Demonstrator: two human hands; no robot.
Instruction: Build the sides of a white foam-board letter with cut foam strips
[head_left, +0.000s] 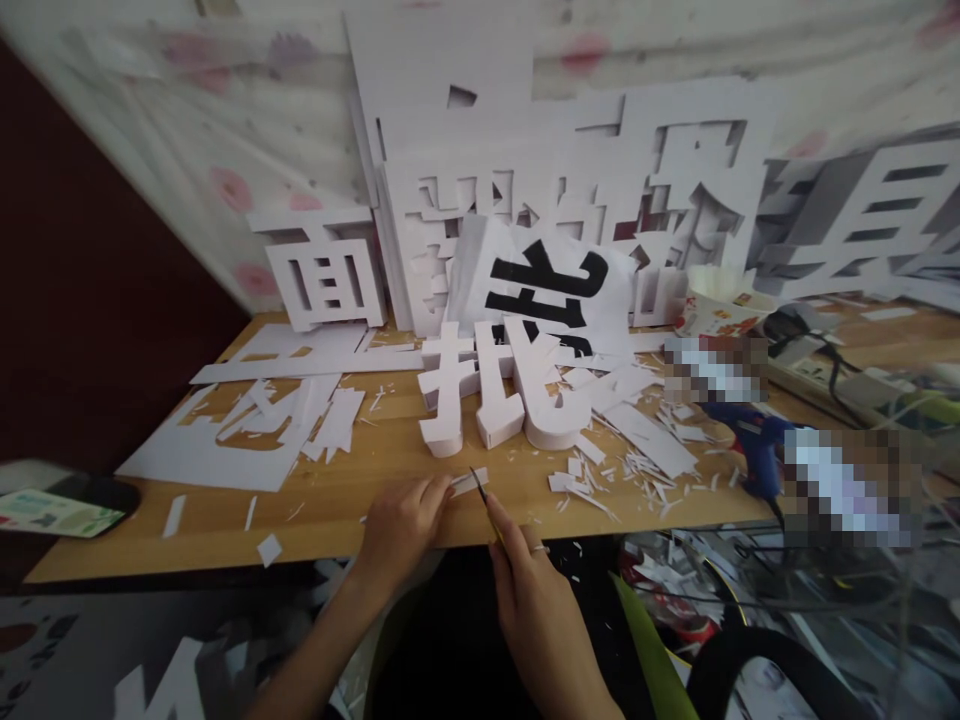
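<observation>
At the front edge of the table, my left hand (401, 520) is closed on one end of a small white strip (471, 481) and keeps it on the wood. My right hand (536, 590) grips a thin craft knife (493, 518), its dark blade resting at the strip's other end. Just beyond my hands stands a white three-dimensional character (501, 400) made of several thick pieces. Behind it leans a paper sheet (551, 285) printed with a bold black character.
Paper scraps (637, 440) litter the wooden table (390, 500). A blue glue gun (757, 450) lies at right near a paper cup (720, 300) and a power strip (817, 375). Cut-out boards (450, 130) lean at the back; a phone (67, 500) lies left.
</observation>
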